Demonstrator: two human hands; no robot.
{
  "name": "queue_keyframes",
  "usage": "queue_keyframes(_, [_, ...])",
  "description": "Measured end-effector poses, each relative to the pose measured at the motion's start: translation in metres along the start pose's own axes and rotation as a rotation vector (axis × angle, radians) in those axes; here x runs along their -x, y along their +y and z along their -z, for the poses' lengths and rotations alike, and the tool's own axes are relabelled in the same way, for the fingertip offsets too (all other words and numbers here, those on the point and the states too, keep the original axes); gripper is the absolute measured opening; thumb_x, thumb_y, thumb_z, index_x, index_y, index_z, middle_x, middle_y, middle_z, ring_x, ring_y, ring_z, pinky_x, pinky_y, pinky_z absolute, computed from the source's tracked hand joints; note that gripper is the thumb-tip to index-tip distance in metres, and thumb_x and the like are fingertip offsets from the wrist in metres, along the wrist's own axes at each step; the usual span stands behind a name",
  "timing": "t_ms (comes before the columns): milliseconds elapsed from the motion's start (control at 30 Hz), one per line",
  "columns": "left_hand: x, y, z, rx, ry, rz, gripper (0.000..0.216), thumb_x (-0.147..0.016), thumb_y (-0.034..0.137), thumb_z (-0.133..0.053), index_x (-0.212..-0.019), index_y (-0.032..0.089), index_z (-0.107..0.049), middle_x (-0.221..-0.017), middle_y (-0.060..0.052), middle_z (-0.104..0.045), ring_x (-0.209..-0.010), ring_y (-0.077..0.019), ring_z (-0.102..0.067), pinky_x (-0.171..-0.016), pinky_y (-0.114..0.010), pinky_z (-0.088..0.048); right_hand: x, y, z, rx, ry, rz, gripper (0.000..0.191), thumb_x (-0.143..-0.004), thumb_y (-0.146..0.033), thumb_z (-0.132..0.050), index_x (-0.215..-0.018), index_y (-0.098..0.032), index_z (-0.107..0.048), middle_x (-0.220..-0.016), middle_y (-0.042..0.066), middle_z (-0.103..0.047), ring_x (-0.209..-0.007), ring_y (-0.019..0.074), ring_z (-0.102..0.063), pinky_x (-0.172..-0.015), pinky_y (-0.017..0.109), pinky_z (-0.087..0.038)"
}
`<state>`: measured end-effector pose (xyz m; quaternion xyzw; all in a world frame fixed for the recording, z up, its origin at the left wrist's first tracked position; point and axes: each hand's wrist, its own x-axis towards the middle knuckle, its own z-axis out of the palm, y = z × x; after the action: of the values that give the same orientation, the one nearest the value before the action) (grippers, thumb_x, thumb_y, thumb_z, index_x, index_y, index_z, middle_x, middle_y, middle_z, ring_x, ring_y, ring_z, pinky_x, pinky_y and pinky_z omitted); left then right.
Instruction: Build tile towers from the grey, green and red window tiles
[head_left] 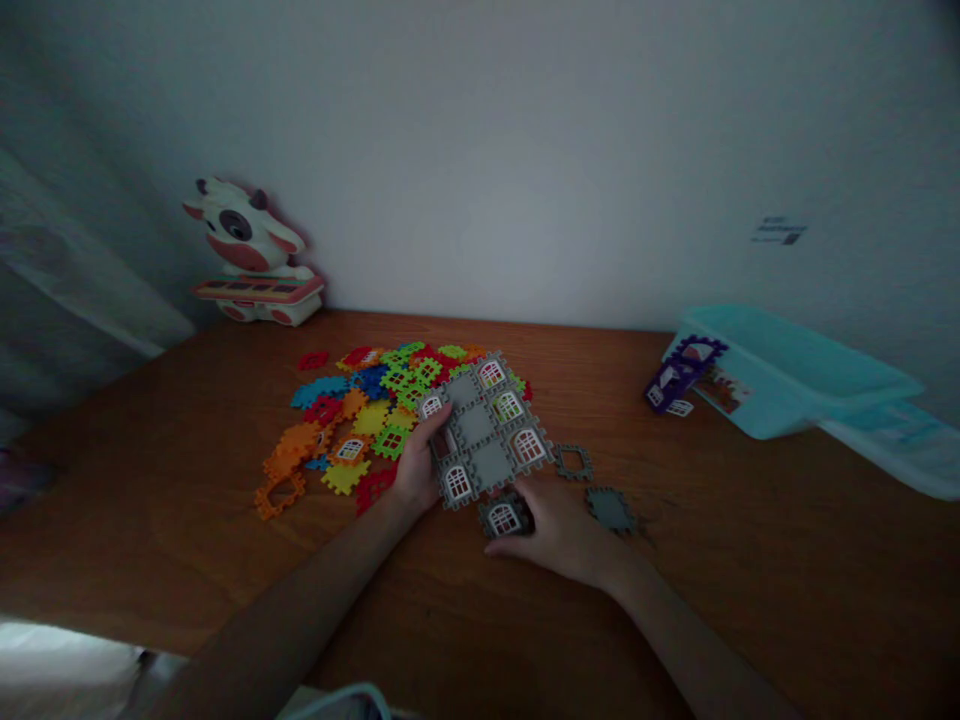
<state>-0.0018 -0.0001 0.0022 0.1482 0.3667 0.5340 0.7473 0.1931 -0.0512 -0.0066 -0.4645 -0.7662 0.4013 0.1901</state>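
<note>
My left hand (421, 460) grips the left edge of a grey panel (484, 430) made of interlocked square tiles, some with white window inserts. It holds the panel tilted above the wooden table (187, 520). My right hand (559, 530) is closed on a single grey window tile (502, 517) just below the panel's lower edge. Two loose grey tiles lie to the right: an open frame tile (574, 461) and a solid tile (611, 508).
A heap of colourful interlocking tiles (352, 410) lies left of the panel. A cow-shaped toy (251, 255) stands at the back left by the wall. At the right lie a tipped turquoise bin (787, 375), its lid (892, 440) and purple tiles (679, 375).
</note>
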Motion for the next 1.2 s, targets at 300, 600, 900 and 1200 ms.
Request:
queue_keyframes(300, [0.007, -0.01, -0.003, -0.185, -0.004, 0.048, 0.026, -0.078, 0.024, -0.074, -0.101, 0.012, -0.07, -0.084, -0.01, -0.078, -0.078, -0.0274, -0.076, -0.077, -0.04, -0.064, -0.014, 0.033, 0.037, -0.567, 0.503, -0.168, 0.036, -0.078, -0.051, -0.074, -0.097, -0.022, -0.066, -0.085, 0.004, -0.073, -0.072, 0.0194, -0.066, -0.063, 0.032, -0.051])
queue_keyframes(600, [0.007, -0.028, 0.008, -0.457, -0.151, 0.053, 0.04, -0.066, 0.034, -0.09, -0.094, 0.013, -0.072, -0.088, -0.009, -0.078, -0.072, -0.022, -0.074, -0.069, -0.031, -0.061, -0.009, 0.042, 0.065, -0.727, 0.761, -0.249, 0.042, -0.067, -0.052, -0.084, -0.094, -0.023, -0.071, -0.093, 0.004, -0.076, -0.083, 0.021, -0.07, -0.068, 0.031, -0.054])
queue_keyframes(900, [0.011, -0.027, 0.006, -0.595, -0.269, 0.062, 0.038, -0.066, 0.042, -0.09, -0.085, 0.013, -0.074, -0.084, -0.008, -0.077, -0.072, -0.0208, -0.071, -0.069, -0.029, -0.056, -0.008, 0.026, 0.057, -0.825, 0.73, -0.167, 0.045, -0.068, -0.053, -0.084, -0.098, -0.023, -0.068, -0.094, 0.003, -0.076, -0.072, 0.017, -0.07, -0.064, 0.029, -0.056])
queue_keyframes(1200, [0.012, -0.028, 0.007, -0.744, -0.418, 0.107, 0.034, -0.078, 0.047, -0.082, -0.085, 0.015, -0.072, -0.076, -0.003, -0.073, -0.064, -0.016, -0.065, -0.062, -0.024, -0.05, -0.006, 0.015, 0.047, -0.876, 0.397, -0.205, 0.038, -0.066, -0.043, -0.089, -0.093, -0.023, -0.069, -0.091, 0.003, -0.075, -0.074, 0.0149, -0.069, -0.069, 0.029, -0.058])
